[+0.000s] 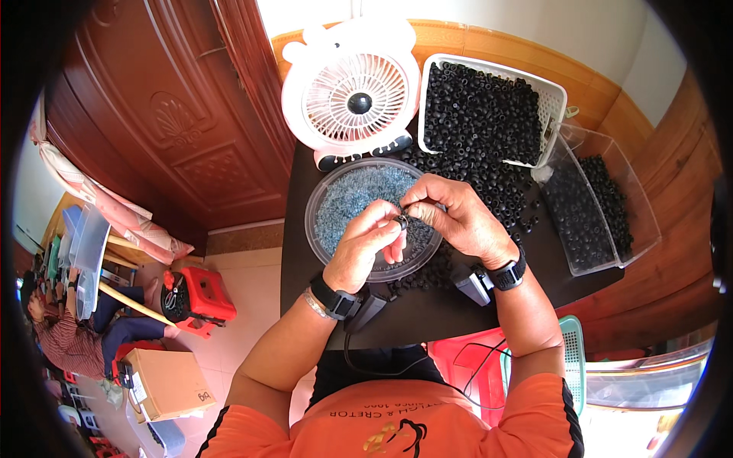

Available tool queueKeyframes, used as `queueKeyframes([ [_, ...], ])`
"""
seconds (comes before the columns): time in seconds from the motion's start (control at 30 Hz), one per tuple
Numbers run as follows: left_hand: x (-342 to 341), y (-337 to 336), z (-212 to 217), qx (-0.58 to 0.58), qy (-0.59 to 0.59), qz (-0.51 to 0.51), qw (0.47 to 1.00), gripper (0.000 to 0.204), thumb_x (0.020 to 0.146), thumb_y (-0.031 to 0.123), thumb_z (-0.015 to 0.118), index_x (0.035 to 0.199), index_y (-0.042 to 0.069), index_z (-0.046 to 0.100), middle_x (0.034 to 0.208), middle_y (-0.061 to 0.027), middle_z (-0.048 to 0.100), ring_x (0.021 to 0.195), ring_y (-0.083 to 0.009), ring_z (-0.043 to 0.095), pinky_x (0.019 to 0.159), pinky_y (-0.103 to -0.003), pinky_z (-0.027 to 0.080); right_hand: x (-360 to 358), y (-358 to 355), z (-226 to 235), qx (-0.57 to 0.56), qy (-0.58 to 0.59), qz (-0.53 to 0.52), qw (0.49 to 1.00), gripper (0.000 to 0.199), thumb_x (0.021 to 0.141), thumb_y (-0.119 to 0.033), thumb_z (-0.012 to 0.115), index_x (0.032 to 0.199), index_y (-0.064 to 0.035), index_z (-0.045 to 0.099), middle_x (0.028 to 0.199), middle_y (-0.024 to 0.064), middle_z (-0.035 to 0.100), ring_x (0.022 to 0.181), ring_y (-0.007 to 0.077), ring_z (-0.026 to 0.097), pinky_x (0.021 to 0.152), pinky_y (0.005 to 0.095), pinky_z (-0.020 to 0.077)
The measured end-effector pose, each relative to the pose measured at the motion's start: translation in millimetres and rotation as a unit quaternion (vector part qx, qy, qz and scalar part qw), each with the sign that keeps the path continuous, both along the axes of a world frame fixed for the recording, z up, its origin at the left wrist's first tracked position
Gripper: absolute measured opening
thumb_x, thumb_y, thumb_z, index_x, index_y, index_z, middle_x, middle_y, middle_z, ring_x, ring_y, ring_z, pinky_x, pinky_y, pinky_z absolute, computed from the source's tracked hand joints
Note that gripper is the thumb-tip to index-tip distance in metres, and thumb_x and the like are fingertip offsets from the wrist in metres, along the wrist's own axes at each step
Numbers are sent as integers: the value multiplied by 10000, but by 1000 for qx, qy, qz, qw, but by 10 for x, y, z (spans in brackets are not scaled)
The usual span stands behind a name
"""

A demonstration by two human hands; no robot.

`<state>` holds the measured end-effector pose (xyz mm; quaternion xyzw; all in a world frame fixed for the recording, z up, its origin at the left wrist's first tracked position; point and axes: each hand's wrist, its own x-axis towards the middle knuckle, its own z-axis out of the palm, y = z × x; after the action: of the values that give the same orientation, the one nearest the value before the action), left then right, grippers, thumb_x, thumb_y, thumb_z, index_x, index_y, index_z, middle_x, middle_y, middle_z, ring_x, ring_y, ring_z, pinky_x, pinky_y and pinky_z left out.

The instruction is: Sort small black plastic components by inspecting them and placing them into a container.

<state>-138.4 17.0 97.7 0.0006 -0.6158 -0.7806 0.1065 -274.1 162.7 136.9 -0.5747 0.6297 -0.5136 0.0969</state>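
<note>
Over the round clear tub (314, 252) of small pale-blue translucent pieces (355, 191), my two hands meet at the fingertips. My left hand (360, 248) is closed, pinching a small black ring-shaped part (401, 221) between thumb and fingers. My right hand (458, 217) is closed too, its thumb and forefinger pressed together right by that part. Whatever lies between the right fingertips is too small to make out. Loose black ring-shaped parts (500, 183) are heaped on the dark table (527, 298) beyond and to the right of my right hand.
A white basket (556, 99) of black parts lies tipped at the back, spilling forward. Right of it stands a clear bin (603, 263) with more. A white animal-shaped fan (359, 84) is at back left. Cabled devices sit below my wrists. Another person (84, 336) sits far left.
</note>
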Motion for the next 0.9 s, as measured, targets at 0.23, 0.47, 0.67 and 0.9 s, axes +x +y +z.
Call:
queueKeyframes([
  [0.23, -13, -7, -29, -18, -11, -10, 1000, 248, 946, 279, 530, 997, 37, 530, 804, -42, 583, 669, -127, 580, 601, -239, 447, -4, 32, 31, 0, 91, 11, 996, 86, 872, -83, 636, 935, -25, 633, 865, 112, 635, 842, 310, 624, 738, 366, 498],
  [0.47, -11, -1, -54, -29, -14, -8, 999, 223, 951, 256, 515, 983, 38, 544, 797, -39, 582, 665, -126, 581, 594, -239, 447, 19, 14, 12, 8, 80, 12, 997, 78, 878, -86, 641, 922, -21, 646, 839, 109, 646, 805, 285, 638, 724, 349, 502],
  [0.67, -15, -4, -69, 72, -6, 7, 997, 223, 951, 231, 498, 996, 18, 545, 793, -55, 586, 662, -145, 584, 593, -254, 454, 78, -99, -164, -48, -76, 11, 996, 95, 879, -78, 673, 959, -27, 679, 814, 72, 665, 768, 154, 637, 718, 302, 506],
  [0.9, -33, -38, -96, 134, 6, 45, 990, 233, 947, 232, 506, 1027, 21, 560, 830, -45, 590, 686, -136, 583, 628, -242, 460, 204, -264, -297, -94, -10, -37, 995, 315, 739, -53, 782, 1025, -32, 652, 925, 58, 625, 811, 160, 613, 674, 280, 501],
])
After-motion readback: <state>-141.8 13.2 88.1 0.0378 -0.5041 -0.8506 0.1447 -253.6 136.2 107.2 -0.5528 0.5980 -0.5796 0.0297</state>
